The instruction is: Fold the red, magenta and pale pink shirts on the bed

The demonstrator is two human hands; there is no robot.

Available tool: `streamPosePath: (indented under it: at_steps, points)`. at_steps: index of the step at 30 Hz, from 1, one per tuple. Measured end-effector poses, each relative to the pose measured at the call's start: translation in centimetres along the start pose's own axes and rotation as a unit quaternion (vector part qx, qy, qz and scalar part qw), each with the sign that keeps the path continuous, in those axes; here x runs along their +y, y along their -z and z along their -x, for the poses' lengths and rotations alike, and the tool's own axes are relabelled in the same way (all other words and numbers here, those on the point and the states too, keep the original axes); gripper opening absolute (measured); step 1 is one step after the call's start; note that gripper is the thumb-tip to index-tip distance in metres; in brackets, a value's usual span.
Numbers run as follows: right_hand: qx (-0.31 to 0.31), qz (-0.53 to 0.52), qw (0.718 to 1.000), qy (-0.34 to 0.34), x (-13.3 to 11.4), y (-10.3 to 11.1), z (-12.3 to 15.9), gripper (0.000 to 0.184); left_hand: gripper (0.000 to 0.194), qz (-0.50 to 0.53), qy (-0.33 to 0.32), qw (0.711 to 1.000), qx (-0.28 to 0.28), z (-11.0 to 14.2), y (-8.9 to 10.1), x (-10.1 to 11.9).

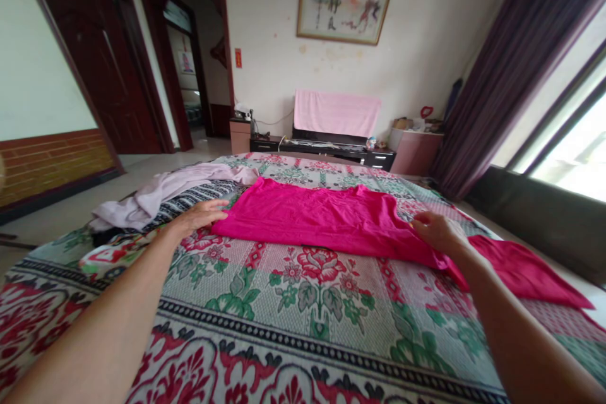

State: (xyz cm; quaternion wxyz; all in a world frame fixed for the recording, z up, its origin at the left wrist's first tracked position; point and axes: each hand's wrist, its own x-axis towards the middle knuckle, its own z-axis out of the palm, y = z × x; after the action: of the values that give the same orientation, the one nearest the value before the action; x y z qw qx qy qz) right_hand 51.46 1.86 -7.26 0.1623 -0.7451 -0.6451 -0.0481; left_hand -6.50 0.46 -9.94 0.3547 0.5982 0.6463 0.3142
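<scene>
A bright pink long-sleeved top (307, 218) lies spread on the flowered bed cover (307, 303). One sleeve (525, 268) stretches out to the right, passing behind my right forearm. At the top's left edge, my left hand (201, 214) is open, its fingers extended and the tips by the cloth. My right hand (440, 233) is closed at the top's right side, thumb and fingers pinched on the fabric. Left of the top lie a pale pink garment (161, 192) and a black-and-white patterned garment (189, 203), partly behind my left hand.
A multicoloured cloth (113, 252) lies beside my left forearm. Beyond the bed stands a low black cabinet (326, 153), with a pink cloth (336, 112) draped over what stands on it. A dark curtain (511, 69) hangs by the window at right; doorways are at left.
</scene>
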Motion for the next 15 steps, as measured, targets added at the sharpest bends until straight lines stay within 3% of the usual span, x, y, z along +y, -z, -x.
streamPosePath:
  at_steps: [3,6,12,15]
  points:
    - [-0.055,-0.017,0.998,0.009,1.3,0.4,0.5,0.035,0.067,-0.049,0.000,0.999,-0.019,0.2,0.2,0.2]
    - [-0.076,-0.038,0.996,0.015,2.0,-0.2,1.1,0.033,0.068,-0.081,-0.008,0.997,0.001,-0.1,-0.3,0.2]
    - [-0.100,-0.023,0.994,0.036,1.3,-1.6,2.2,0.028,0.058,-0.113,-0.049,0.989,0.083,-1.4,-1.3,-0.4]
    - [-0.108,-0.014,0.993,0.046,0.7,-1.6,2.5,0.035,0.048,-0.148,-0.079,0.982,0.087,-1.9,-1.3,-0.7]
